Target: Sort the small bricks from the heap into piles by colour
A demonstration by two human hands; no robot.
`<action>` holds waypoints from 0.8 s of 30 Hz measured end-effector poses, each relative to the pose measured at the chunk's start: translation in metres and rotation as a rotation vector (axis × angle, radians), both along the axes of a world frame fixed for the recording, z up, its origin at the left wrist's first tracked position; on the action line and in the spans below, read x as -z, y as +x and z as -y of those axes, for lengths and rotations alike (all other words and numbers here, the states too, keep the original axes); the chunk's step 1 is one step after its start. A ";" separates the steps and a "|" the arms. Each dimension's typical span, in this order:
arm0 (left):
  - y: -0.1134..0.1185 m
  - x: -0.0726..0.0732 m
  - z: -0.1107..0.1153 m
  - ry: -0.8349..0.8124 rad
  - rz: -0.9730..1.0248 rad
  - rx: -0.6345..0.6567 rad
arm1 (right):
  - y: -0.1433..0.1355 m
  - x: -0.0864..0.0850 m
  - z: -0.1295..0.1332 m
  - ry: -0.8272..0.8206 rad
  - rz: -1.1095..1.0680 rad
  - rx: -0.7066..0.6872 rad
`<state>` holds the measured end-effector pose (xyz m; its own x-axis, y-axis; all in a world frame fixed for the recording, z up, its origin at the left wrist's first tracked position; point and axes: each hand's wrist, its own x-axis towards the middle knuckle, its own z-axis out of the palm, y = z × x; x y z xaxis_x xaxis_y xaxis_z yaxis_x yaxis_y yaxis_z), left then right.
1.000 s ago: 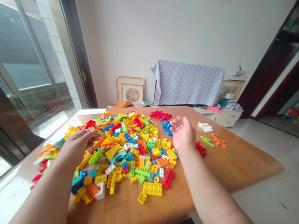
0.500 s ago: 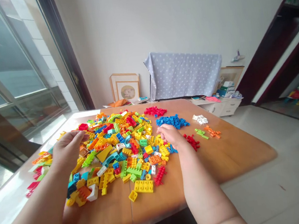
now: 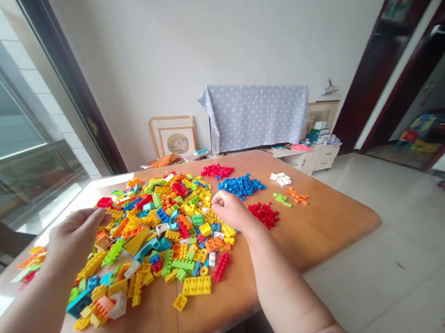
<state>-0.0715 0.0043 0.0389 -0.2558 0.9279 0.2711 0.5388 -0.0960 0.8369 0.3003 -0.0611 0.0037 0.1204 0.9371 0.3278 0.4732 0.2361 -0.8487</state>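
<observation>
A large heap of mixed toy building bricks (image 3: 161, 231) in yellow, orange, green, red and blue covers the left and middle of the table. My left hand (image 3: 80, 226) is over the heap's left side, thumb and fingers pinched together; anything between them is hidden. Above the heap's right edge, my right hand (image 3: 229, 205) is closed with its fingertips together, and I cannot make out what they hold. Beside that hand are a pile of blue bricks (image 3: 242, 185) and a pile of red bricks (image 3: 264, 215).
Farther back lies another red pile (image 3: 217, 171). White bricks (image 3: 280, 178), green pieces (image 3: 281, 199) and orange pieces (image 3: 297, 195) sit in small groups on the wooden table (image 3: 332, 229). Behind are a cloth-covered object (image 3: 259, 115) and a white cabinet (image 3: 321, 159).
The view has turned to the right, so the table and bricks appear farther left. Both hands stay over the heap, fingers still closed. More of the near red pile shows beside my right hand.
</observation>
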 end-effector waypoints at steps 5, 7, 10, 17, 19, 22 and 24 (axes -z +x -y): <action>0.029 0.023 0.042 0.077 -0.068 0.197 | 0.011 0.003 0.051 0.025 0.178 -0.026; 0.042 0.037 0.065 0.128 -0.125 0.234 | 0.018 0.018 0.072 -0.043 0.235 0.010; 0.057 0.058 0.098 0.229 -0.189 0.288 | 0.024 0.047 0.096 -0.124 0.311 0.066; 0.064 0.067 0.125 0.421 -0.454 0.381 | 0.021 0.069 0.105 -0.103 0.357 0.125; 0.062 0.066 0.121 0.435 -0.487 0.378 | 0.017 0.067 0.106 -0.091 0.374 0.105; 0.060 0.065 0.113 0.463 -0.500 0.362 | 0.010 0.065 0.107 -0.092 0.438 0.117; 0.061 0.064 0.107 0.470 -0.490 0.350 | 0.006 0.066 0.107 -0.091 0.474 0.135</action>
<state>-0.0102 -0.1026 -0.0255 0.2834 0.6918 0.6641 0.7103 -0.6167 0.3393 0.3066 -0.1683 -0.0622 0.1007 0.9508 0.2931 0.8329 0.0805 -0.5475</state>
